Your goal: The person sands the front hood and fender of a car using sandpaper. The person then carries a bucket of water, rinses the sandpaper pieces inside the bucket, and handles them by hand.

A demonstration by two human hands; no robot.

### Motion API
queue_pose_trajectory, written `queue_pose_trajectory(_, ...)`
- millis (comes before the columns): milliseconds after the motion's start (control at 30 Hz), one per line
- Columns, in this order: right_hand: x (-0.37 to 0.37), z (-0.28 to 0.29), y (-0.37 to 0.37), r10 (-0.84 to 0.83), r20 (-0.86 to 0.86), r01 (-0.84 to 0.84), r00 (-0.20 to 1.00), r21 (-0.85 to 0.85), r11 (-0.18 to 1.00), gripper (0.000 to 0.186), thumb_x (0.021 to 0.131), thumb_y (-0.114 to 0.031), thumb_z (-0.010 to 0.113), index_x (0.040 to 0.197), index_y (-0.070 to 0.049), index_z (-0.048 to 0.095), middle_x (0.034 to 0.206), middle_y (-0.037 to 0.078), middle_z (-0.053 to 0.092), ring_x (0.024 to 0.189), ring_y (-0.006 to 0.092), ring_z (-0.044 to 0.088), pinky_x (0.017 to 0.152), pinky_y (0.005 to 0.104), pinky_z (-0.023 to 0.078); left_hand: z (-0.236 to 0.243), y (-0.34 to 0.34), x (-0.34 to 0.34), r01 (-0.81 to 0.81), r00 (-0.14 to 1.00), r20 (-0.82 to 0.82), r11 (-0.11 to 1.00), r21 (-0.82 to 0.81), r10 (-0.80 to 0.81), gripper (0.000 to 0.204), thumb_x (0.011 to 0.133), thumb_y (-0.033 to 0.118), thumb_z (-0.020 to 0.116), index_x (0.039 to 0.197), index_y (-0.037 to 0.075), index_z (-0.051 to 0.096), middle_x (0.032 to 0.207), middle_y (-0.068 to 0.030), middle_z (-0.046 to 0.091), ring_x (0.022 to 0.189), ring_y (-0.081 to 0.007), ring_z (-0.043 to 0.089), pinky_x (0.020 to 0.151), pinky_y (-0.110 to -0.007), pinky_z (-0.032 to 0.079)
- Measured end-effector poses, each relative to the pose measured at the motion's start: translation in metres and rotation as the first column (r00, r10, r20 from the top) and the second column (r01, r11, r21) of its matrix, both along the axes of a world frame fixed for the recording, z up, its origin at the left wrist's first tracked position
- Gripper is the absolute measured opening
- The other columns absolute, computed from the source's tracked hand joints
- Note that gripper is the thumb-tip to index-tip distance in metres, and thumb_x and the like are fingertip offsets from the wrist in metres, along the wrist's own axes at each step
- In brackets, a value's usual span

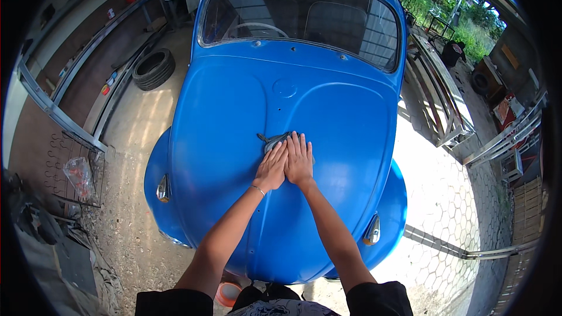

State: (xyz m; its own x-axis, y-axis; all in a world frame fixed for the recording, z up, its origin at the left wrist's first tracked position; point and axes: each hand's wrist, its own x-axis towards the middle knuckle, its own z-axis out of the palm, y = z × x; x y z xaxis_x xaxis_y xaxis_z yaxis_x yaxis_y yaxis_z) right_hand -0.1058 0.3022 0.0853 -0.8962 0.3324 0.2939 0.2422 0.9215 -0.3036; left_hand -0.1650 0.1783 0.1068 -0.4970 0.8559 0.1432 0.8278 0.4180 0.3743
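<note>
We press our left hand and right hand flat, side by side, on a grey cloth mid-hood of the blue car, whose paint already looks glossy throughout.

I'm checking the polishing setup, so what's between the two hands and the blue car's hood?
In the head view, a grey cloth lies flat under the left hand and right hand, pressed against the blue hood; only its upper edge shows past the fingertips.
</note>
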Motion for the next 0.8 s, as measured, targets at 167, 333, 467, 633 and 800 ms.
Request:
queue_pose_trajectory(167,0.037,-0.005,-0.04,0.066,0.06,-0.067,0.996,0.012,0.998,0.061,0.097,-0.028,0.04,0.151,-0.001,0.027,0.159,0.017,0.02,0.148,0.0386,0.014,0.118,0.0542,0.012,0.002,-0.045,0.035,-0.002,1.0,0.021,1.0,-0.028,0.003,0.066,0.088,0.004,0.051,0.15,0.002,0.029,0.159,-0.0112,0.024,0.148,-0.0251,0.021,0.12,-0.037,0.022)
queue_pose_trajectory(333,-0.017,0.007,0.0,0.09,0.01,-0.09,0.996,0.021,0.996,0.059,0.098,-0.028,0.038,0.151,-0.003,0.028,0.159,0.017,0.02,0.148,0.0386,0.016,0.118,0.0545,0.014,0.003,-0.008,-0.013,-0.048,0.998,0.032,0.996,0.077,0.045,0.065,0.089,0.003,0.05,0.151,0.002,0.028,0.159,-0.0113,0.024,0.147,-0.0257,0.021,0.12,-0.038,0.022)
queue_pose_trajectory(467,-0.093,0.021,0.038,0.12,-0.049,-0.121,0.992,-0.014,0.993,0.056,0.099,-0.03,0.037,0.15,-0.008,0.032,0.159,0.013,0.023,0.148,0.0383,0.016,0.118,0.0551,0.014,0.0,0.033,-0.084,-0.139,0.987,0.114,0.967,0.214,0.117,0.063,0.091,0.002,0.046,0.151,0.003,0.027,0.159,-0.0119,0.024,0.148,-0.0273,0.02,0.12,-0.038,0.021)
queue_pose_trajectory(633,-0.169,0.031,0.079,0.098,-0.046,-0.095,0.994,0.056,0.994,0.056,0.098,-0.033,0.038,0.149,-0.009,0.034,0.159,0.01,0.025,0.148,0.0369,0.016,0.118,0.055,0.013,0.003,0.079,-0.152,-0.206,0.976,0.127,0.949,0.24,0.179,0.064,0.092,0.006,0.045,0.152,0.005,0.024,0.159,-0.0121,0.025,0.148,-0.028,0.019,0.121,-0.04,0.018)
queue_pose_trajectory(800,-0.224,0.038,0.101,0.104,-0.01,-0.103,0.994,0.113,0.988,0.058,0.097,-0.033,0.038,0.15,-0.009,0.034,0.159,0.01,0.025,0.147,0.0358,0.018,0.119,0.0541,0.013,0.004,0.102,-0.204,-0.236,0.97,0.123,0.935,0.265,0.21,0.062,0.092,0.008,0.043,0.152,0.005,0.026,0.159,-0.0115,0.025,0.148,-0.0279,0.019,0.121,-0.04,0.018)
